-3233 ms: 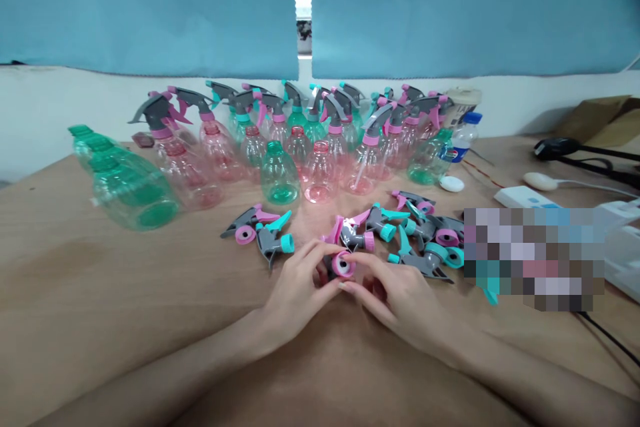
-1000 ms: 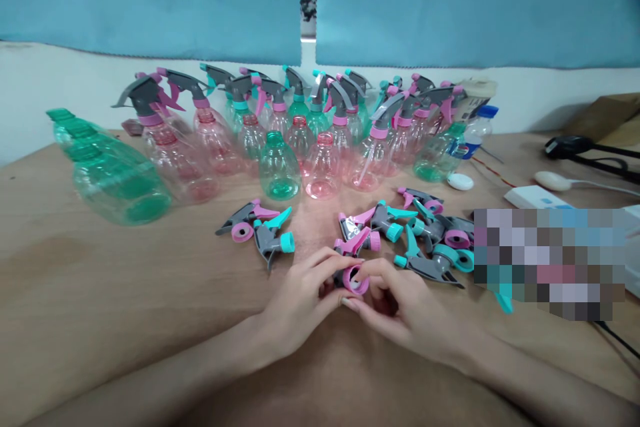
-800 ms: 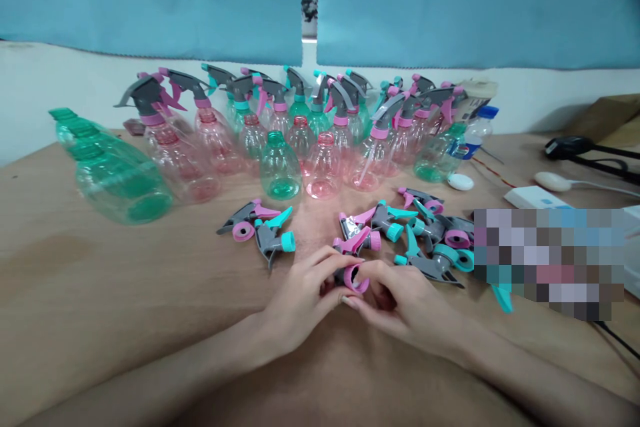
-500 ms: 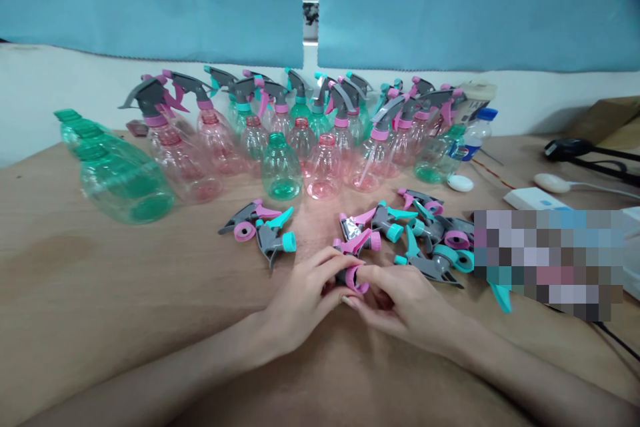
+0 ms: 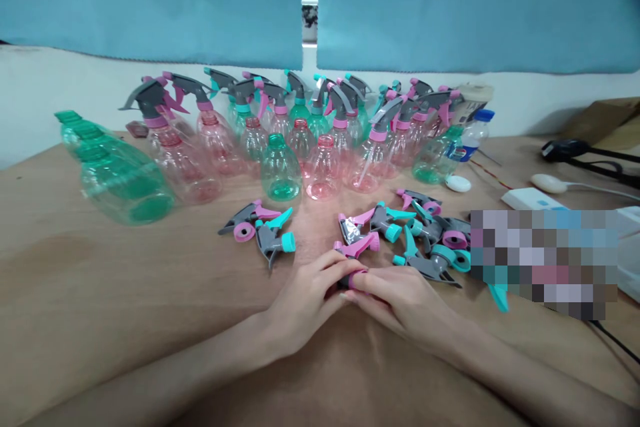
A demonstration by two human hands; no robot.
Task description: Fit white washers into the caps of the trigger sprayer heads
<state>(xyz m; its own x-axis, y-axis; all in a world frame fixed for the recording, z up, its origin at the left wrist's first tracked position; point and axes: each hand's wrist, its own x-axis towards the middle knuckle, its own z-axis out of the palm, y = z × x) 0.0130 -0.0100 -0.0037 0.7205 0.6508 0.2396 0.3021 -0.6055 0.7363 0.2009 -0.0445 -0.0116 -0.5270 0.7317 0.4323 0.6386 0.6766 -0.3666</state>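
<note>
Between my hands, close to the table's front, is a grey and pink trigger spray head point(image 5: 356, 248), its pink trigger pointing up and right. My left hand point(image 5: 313, 293) is closed round its grey neck. The fingers of my right hand point(image 5: 405, 297) wrap the pink collar point(image 5: 356, 275), which they mostly hide. Just beyond lie a pink-trigger spray head with a shiny patch point(image 5: 351, 228) and a turquoise one point(image 5: 385, 220). Left of my hands rest another turquoise spray head point(image 5: 274, 240) and a pink one point(image 5: 245, 229).
Several pink and green spray bottles stand at the back, some with heads, like this open green bottle point(image 5: 281, 170). More loose spray heads point(image 5: 433, 260) lie at right, beside a blurred-out patch. A blue-capped bottle point(image 5: 473, 140), a white oval object point(image 5: 459, 183) and cables are farther right.
My right fingers have moved from the open rim of the pink collar to close around it. The collar is now more hidden. My left hand has barely moved.
</note>
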